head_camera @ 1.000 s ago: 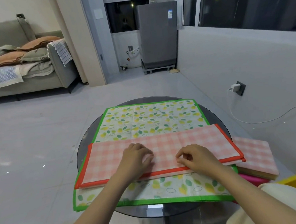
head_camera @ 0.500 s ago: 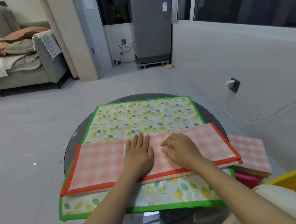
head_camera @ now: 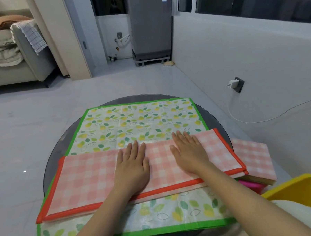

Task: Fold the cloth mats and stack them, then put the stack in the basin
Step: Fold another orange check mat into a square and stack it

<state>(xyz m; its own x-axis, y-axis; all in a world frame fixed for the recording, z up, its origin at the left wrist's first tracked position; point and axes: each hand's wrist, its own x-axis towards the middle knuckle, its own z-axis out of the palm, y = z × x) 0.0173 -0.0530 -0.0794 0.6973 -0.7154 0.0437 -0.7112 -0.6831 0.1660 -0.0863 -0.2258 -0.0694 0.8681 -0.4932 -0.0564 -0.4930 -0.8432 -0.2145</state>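
Head view, the only one. Both hands lie flat on the pink gingham mat (head_camera: 93, 180), fingers straight and together, palms down. The left hand (head_camera: 133, 166) sits near the mat's middle and the right hand (head_camera: 189, 152) just to its right, fingertips reaching the far folded edge. Nothing is pinched; this reads as pressing a crease in, likely so the half-fold holds before the next fold.

The pink mat is folded lengthwise into a long strip with an orange border, lying across the near half of the lemon-leaf mat (head_camera: 138, 122) (green border, still spread out, not yet folded). That one covers most of the round glass table (head_camera: 50, 159) and probably serves as a work surface for now.

At the right, partly tucked under the strip's right end, sits a folded pink gingham mat (head_camera: 254, 156) on top of a small stack; a magenta layer (head_camera: 252, 185) shows beneath it. This looks like the stack under way.

The yellow basin (head_camera: 302, 186) is at the near right corner, just beside the stack (handy for the final drop-in); something white lies in or in front of it, can't tell which.

Judgement: mid-task, one mat half done, one to go.
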